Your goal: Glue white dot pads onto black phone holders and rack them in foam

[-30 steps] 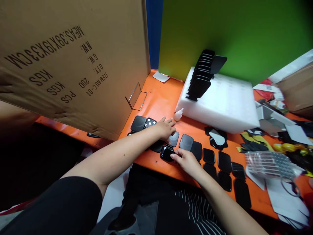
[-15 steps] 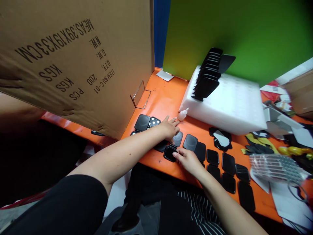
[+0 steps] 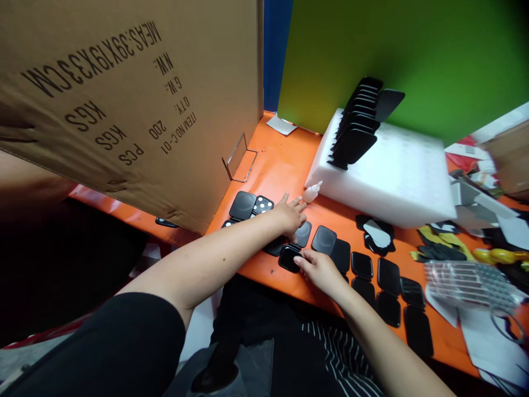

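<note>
An unfolded black hinged case (image 3: 288,260) with rounded corners lies near the table's front edge. My right hand (image 3: 320,270) grips the right edge of its lower half between thumb and fingers. Over the upper half, my left hand (image 3: 290,218) has its fingers spread, with the thumb down near the hinge. The left fingertips are close to a small white dropper bottle (image 3: 312,191) but do not hold it. Part of the case is hidden under the left hand. Right of it lies another dark case (image 3: 324,240), and a polka-dotted one (image 3: 263,204) is left of my hand.
A large cardboard box (image 3: 136,110) walls off the left, with a wire stand (image 3: 246,165) beside it. Black flat pieces (image 3: 355,146) stand in a white foam block (image 3: 397,171). More open cases (image 3: 388,275), gloves (image 3: 446,245) and a plastic-wrapped pack (image 3: 471,281) lie right.
The view has shifted slightly, moving the scene a little to the right. Both hands keep nearly the same pose at the black case.
</note>
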`<state>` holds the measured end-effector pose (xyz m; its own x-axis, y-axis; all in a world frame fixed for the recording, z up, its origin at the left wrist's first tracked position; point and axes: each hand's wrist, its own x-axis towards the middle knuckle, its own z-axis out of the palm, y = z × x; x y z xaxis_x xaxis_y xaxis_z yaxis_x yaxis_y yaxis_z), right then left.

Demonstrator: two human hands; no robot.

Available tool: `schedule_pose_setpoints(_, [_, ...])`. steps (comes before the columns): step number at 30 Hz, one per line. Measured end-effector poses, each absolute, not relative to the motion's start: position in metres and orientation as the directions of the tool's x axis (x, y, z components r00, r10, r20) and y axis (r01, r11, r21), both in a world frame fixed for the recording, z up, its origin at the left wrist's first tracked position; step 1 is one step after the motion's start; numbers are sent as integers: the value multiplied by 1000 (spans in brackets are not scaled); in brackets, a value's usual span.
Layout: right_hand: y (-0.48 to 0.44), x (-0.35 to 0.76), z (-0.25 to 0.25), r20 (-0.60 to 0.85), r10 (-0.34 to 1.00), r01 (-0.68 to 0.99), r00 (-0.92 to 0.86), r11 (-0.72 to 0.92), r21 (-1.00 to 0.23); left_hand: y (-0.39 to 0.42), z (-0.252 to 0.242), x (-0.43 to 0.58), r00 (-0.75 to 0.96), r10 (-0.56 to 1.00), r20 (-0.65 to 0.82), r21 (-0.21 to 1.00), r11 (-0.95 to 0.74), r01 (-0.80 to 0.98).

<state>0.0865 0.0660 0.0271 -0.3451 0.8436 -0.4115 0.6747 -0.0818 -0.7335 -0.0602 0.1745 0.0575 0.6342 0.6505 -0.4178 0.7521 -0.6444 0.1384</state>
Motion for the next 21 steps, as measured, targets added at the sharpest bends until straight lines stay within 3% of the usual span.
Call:
schedule_pose_setpoints(10, [75, 81, 34, -452, 841, 776, -296, -64, -627, 174, 56, -61, 634, 646, -424, 144, -643, 752])
schedule_pose_setpoints(21, [79, 85, 30, -533, 776, 742, -336, -131, -658, 175, 57, -61, 636, 659, -402, 195, -617, 763])
